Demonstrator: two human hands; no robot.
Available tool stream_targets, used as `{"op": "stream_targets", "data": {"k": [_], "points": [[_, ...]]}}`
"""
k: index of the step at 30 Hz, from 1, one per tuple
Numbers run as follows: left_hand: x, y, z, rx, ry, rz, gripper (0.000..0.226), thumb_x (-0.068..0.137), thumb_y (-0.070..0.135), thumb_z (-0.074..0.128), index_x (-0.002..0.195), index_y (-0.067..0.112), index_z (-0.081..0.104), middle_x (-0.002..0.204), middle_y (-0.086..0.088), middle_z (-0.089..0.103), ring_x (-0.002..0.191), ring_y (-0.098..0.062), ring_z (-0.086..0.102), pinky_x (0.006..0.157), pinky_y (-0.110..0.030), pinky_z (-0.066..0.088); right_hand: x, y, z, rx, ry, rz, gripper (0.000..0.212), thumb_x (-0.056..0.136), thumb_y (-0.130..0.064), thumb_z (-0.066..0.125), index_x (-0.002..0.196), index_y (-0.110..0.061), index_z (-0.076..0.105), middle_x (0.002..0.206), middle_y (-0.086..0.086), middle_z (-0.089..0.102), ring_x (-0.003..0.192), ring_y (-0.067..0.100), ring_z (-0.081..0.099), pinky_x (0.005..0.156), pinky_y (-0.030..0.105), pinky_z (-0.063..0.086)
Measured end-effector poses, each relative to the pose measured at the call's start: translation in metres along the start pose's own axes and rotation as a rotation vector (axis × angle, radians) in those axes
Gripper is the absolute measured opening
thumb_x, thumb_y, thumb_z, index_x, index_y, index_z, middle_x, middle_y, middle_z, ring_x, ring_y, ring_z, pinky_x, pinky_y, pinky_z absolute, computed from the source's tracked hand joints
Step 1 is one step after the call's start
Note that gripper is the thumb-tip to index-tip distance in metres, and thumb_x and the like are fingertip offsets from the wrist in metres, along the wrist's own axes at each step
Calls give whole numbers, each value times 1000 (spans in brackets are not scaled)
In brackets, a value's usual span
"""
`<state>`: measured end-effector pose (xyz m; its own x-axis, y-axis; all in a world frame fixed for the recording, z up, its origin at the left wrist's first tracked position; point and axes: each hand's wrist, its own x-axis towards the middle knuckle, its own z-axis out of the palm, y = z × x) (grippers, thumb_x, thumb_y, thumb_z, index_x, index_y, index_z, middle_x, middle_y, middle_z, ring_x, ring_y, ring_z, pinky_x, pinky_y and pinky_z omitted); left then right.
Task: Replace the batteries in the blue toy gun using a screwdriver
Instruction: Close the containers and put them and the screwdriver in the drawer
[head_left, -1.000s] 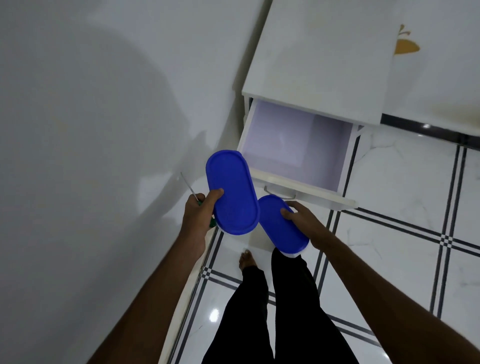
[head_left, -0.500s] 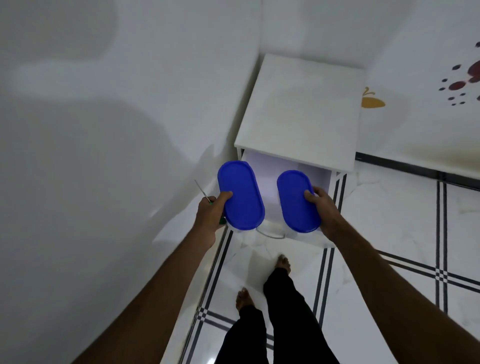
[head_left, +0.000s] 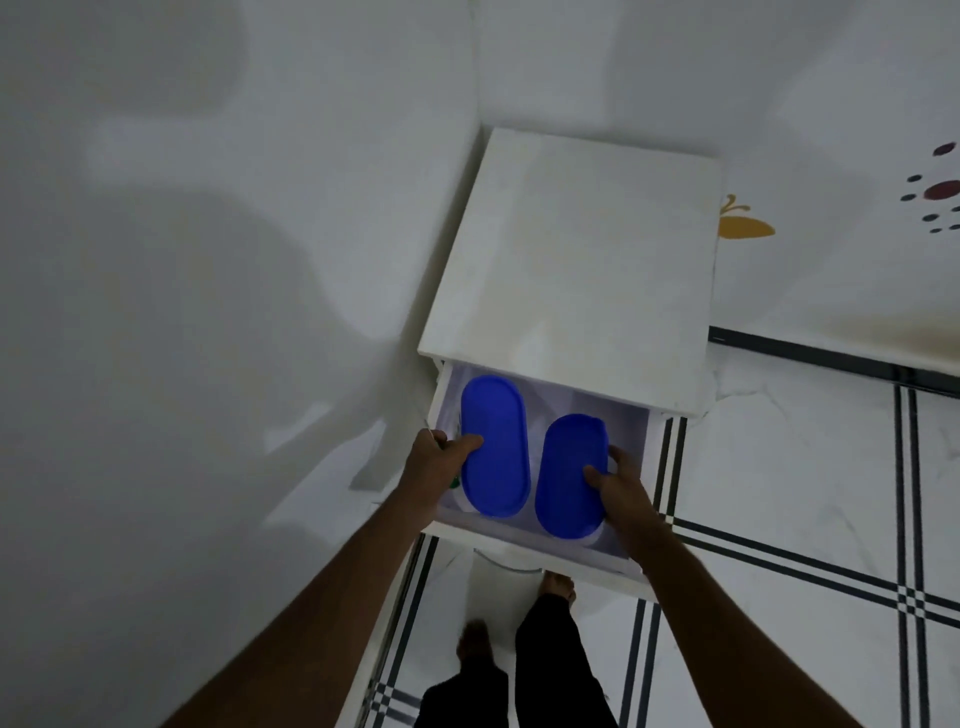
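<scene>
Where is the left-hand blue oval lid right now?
Head view: the left-hand blue oval lid sits inside the open white drawer, gripped by the left hand.

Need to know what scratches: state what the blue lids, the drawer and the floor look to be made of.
Blue lids: likely moulded plastic, smooth and even in colour, with a soft sheen. Drawer: probably white laminated board, flat and matte. Floor: glossy marble-look tile, judging by its veins and reflections.

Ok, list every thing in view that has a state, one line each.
Drawer: pulled open.
Left blue-lidded container: lid on, inside the drawer, held by the left hand.
Right blue-lidded container: lid on, inside the drawer, held by the right hand.
Green-handled screwdriver: mostly hidden under the left hand.
</scene>
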<state>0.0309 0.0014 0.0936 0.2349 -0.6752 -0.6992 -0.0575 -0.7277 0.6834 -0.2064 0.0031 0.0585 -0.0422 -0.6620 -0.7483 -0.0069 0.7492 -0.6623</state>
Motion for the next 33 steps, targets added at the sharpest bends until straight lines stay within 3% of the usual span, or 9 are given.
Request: {"op": "stream_targets", "data": {"k": [7,12,14,17,19,22,25,30,33], "points": [[41,-11,8,46,-52,-57,30,87,23,70,79,12,44,80,-12,54,68,-14,57,47,-15,45,32,2,9,-77,26,-7,50,98,4,44,143,-14,32,124,14,51,103,31,58,61,30,53],[72,-12,15,154,-138,-108,30,86,28,71,85,14,44,90,-10,55,80,-16,57,69,-27,51,55,5,12,-102,88,-10,62,99,5,41,153,-16,20,137,18,48,107,31,56,76,40,53],[78,-11,15,187,-165,-114,29,88,25,70,80,14,44,83,-8,53,73,-13,56,63,-21,50,59,6,16,-102,118,-26,65,99,4,41,154,-19,16,140,16,46,103,25,56,78,40,52],[85,-12,16,239,-189,-125,30,89,21,68,74,14,43,76,-6,51,69,-12,54,60,-20,48,61,9,18,-109,174,-43,66,100,3,42,155,-24,16,141,12,45,91,13,55,68,30,50],[89,-12,18,289,-187,-116,31,89,19,69,73,13,43,74,-6,51,68,-13,54,59,-21,48,60,12,15,-104,212,-51,67,99,4,42,154,-25,18,144,11,43,98,18,54,73,34,51],[95,-14,24,366,-235,-107,26,87,21,71,87,8,48,83,-9,56,72,-14,57,57,-20,50,58,17,8,-158,274,-59,68,96,9,40,153,-23,21,147,11,42,116,29,52,83,41,51],[96,-14,31,413,-259,-94,34,88,23,70,103,7,44,90,-6,54,74,-10,55,55,-18,45,56,21,4,-294,334,-79,65,95,9,39,151,-19,24,142,15,49,117,33,55,82,39,49],[100,-18,50,389,-236,-61,37,87,25,71,104,10,42,95,-7,53,91,-20,56,85,-39,54,49,16,8,-365,376,-152,70,89,12,42,152,-15,25,144,12,47,126,33,50,98,44,47],[99,-17,58,400,-186,-59,33,95,36,57,106,9,40,85,-2,51,77,-15,54,72,-34,52,34,19,13,-449,437,-292,67,87,12,45,149,-12,32,145,9,43,129,22,44,100,22,43]]}}
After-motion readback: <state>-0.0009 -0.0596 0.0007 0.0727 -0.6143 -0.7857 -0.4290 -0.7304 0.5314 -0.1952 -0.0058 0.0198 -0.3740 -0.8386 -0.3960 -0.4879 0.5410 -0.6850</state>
